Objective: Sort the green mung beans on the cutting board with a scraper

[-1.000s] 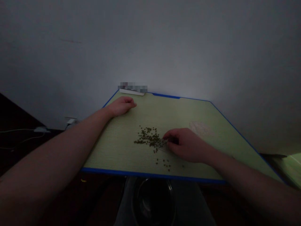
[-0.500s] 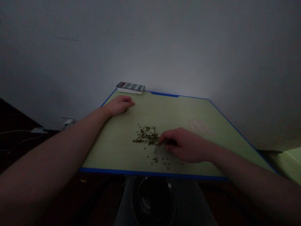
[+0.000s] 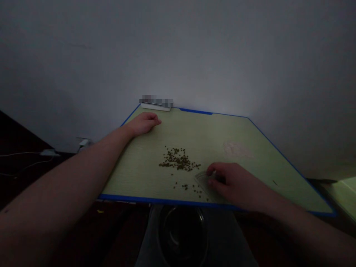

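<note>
Hands apart: the right hand [image 3: 235, 184] pinches a clear plastic piece [image 3: 203, 181] between thumb and fingers, while the left hand [image 3: 143, 124] rests curled closed, nothing visible in it. Over the last half second the right hand has drawn back from the bean pile [image 3: 179, 161] — the plastic is now just beside it, leaving the pile's near-right end uncovered at mid-table [image 3: 194, 129]. Below the edge, a bowl [image 3: 175, 239] sits between the legs — too dark to tell its contents.
</note>
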Action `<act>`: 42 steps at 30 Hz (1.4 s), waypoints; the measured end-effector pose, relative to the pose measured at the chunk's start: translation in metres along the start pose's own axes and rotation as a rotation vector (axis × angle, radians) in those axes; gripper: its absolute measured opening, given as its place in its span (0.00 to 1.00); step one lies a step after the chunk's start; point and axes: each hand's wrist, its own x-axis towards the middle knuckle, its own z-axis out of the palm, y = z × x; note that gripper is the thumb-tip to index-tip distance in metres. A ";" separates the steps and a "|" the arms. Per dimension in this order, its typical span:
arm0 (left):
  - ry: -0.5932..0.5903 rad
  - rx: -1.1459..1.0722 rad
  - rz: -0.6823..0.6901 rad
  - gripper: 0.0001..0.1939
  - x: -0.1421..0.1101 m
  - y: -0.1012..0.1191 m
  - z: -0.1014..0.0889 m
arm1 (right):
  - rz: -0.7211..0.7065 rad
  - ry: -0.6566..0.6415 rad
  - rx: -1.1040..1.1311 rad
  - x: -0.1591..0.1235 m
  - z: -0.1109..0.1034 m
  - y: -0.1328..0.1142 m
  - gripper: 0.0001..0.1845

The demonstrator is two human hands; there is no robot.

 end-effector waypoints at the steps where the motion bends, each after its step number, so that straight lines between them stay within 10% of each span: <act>1: -0.003 0.007 0.000 0.14 0.000 0.001 0.000 | -0.014 0.007 -0.004 0.004 0.001 -0.006 0.10; 22: -0.001 0.004 -0.004 0.13 -0.001 0.003 0.001 | -0.615 -0.137 -0.494 0.084 -0.021 -0.060 0.10; 42: -0.011 -0.004 -0.013 0.14 -0.002 0.002 0.001 | -0.557 -0.408 -0.232 0.048 -0.029 -0.040 0.07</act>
